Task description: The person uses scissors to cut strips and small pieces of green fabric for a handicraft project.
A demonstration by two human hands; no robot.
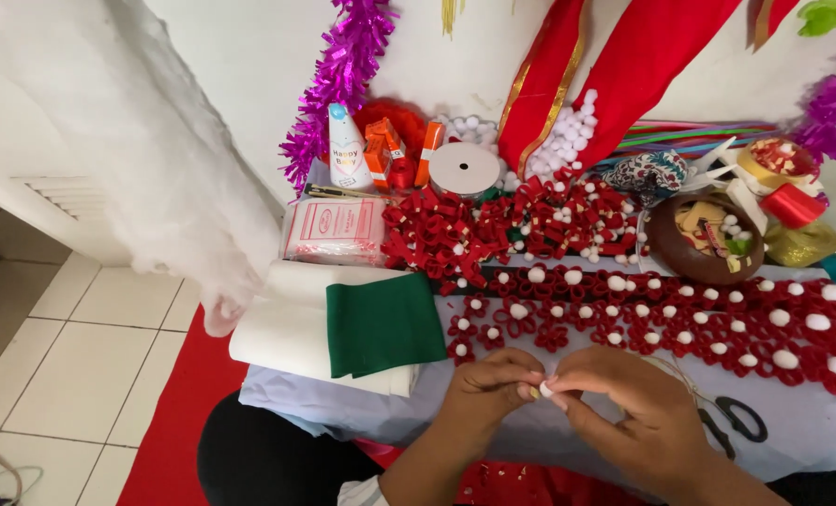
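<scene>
Pompom (545, 389), small and white, sits pinched between the fingertips of both hands at the near edge of the counter (530, 436). The left hand (488, 384) curls narrow around it from the left; the right hand (624, 403) closes on it from the right, fingers bent. Just beyond the hands lie rows of red flowers (662, 323) with white centres. Scissors (732, 422) rest just right of the right hand. A green felt (383, 323) lies on a white roll (291, 328) to the left.
</scene>
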